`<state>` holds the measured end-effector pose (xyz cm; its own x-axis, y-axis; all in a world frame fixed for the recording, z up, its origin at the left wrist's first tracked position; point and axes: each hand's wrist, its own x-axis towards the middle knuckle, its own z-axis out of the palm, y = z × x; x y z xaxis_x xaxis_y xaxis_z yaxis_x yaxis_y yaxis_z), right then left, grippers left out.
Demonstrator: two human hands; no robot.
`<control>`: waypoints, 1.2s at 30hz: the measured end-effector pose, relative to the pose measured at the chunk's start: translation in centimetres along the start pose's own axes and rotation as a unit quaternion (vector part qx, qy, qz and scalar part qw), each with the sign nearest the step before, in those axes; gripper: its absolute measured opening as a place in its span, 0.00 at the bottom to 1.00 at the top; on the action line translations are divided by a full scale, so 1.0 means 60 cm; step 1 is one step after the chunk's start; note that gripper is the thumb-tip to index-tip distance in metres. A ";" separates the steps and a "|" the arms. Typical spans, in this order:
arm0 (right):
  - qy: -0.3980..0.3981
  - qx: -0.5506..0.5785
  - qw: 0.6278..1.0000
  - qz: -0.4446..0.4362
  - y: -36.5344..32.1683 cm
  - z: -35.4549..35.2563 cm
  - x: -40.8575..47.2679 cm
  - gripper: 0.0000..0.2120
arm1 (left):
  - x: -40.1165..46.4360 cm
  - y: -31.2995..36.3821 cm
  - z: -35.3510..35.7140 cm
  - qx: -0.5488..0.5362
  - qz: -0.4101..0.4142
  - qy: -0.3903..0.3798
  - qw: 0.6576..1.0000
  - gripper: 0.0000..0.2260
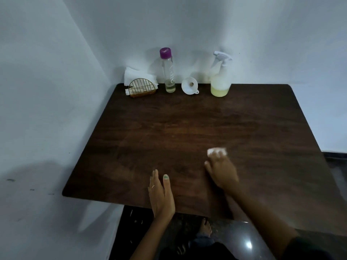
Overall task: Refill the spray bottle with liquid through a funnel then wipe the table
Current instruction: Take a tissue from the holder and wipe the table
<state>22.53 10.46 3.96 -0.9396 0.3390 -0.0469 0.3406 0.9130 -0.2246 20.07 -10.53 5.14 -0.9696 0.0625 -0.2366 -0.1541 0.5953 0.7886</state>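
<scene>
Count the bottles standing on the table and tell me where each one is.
2. The clear bottle with the purple cap stands at the back edge, right of the napkin holder. The spray bottle stands further right, beyond the funnel. None seems hidden.

One head-worn camera looks forward and down (wide-angle, close) over the table [187, 128] toward the wall corner.

Spray bottle [220, 79]: translucent, white trigger head on, upright, pale yellow liquid low inside, at far counter [169, 128] edge, well beyond the fingers [216, 156]. White funnel [190, 85] tipped on its side just left of it. Clear bottle [168, 72], purple cap, upright, left of funnel. White tissue wad [217, 151] under the fingers, pressed on the dark wood counter.
</scene>
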 end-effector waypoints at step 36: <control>0.043 0.737 0.614 0.280 0.329 -0.150 -0.049 0.12 | -0.061 0.358 0.382 -0.086 0.070 -0.153 0.982 0.08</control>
<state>32.32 29.56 8.41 -0.6622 0.5746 -0.4811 0.1497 -0.5277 -0.8362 24.65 20.39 9.92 -0.8855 0.3865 -0.2581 -0.0795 0.4212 0.9035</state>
